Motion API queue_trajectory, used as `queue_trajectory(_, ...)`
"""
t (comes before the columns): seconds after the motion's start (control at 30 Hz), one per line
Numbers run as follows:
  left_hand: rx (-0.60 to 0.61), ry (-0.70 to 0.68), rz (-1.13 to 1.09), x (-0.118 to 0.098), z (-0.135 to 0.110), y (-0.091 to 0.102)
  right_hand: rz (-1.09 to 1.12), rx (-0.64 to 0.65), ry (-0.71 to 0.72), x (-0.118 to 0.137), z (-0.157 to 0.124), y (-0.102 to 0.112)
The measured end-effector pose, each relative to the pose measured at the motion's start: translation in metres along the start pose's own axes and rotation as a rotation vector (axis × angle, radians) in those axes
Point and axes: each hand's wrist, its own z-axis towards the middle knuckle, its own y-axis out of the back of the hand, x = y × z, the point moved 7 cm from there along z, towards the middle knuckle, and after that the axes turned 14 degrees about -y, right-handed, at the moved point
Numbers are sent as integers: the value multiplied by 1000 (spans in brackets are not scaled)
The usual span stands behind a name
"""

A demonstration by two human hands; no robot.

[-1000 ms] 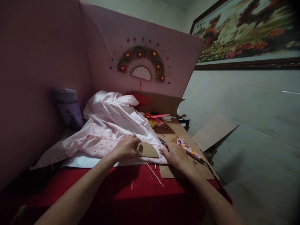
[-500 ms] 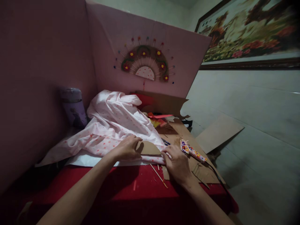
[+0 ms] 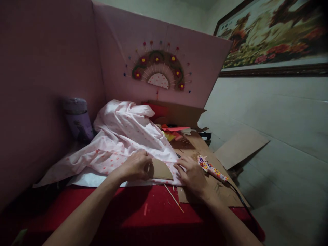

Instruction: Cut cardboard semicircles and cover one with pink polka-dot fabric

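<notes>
A pink dotted white cloth (image 3: 123, 140) lies heaped on the red table (image 3: 153, 218). On its near edge rests a brown cardboard cut-out (image 3: 160, 169) with a curved top. My left hand (image 3: 134, 166) presses on the cut-out's left end, fingers curled over it. My right hand (image 3: 192, 176) lies at the cloth's right edge beside the cut-out, its fingers bent down onto the fabric. A glue gun with a flowered pattern (image 3: 211, 168) lies just right of that hand on a cardboard sheet (image 3: 217, 189).
A purple flask (image 3: 77, 119) stands at the left by the pink board (image 3: 51, 68). A decorated fan shape (image 3: 159, 70) is pinned to the back panel. Thin wooden sticks (image 3: 174, 198) lie on the red table. Red paper scraps (image 3: 174, 129) and loose cardboard (image 3: 241, 148) lie farther back.
My right hand slid from the cloth's near hem up onto the fabric beside the cut-out. My left hand stayed on the cut-out. The view shifted slightly.
</notes>
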Motion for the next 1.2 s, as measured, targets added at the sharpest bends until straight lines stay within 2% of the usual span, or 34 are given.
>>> queue_trajectory(0.17, -89, 51, 26, 3, 3, 2, -18, 163, 9, -5, 41, -16)
queue_trajectory(0.23, -134, 114, 116, 11, 2, 4, -13, 197, 9, -9, 46, -24)
queue_trajectory(0.3, -123, 192, 229, 20, 0, 5, -8, 206, -3, -15, 46, -32)
queue_trajectory(0.4, -84, 290, 282, 34, -3, 1, 13, 185, -17, -19, 39, -40)
queue_trajectory(0.53, -107, 343, 223, 44, -4, -2, 58, 87, 2, -18, 34, -41)
queue_trajectory(0.67, -151, 329, 205, 44, -2, -1, 86, 61, 23, -14, 33, -42)
queue_trajectory(0.87, -224, 314, 50, 45, -3, 2, 165, 82, 30, -10, 32, -43)
queue_trajectory(1.2, -302, 328, 10, 60, 0, -2, 251, -37, -6, -16, 35, -33)
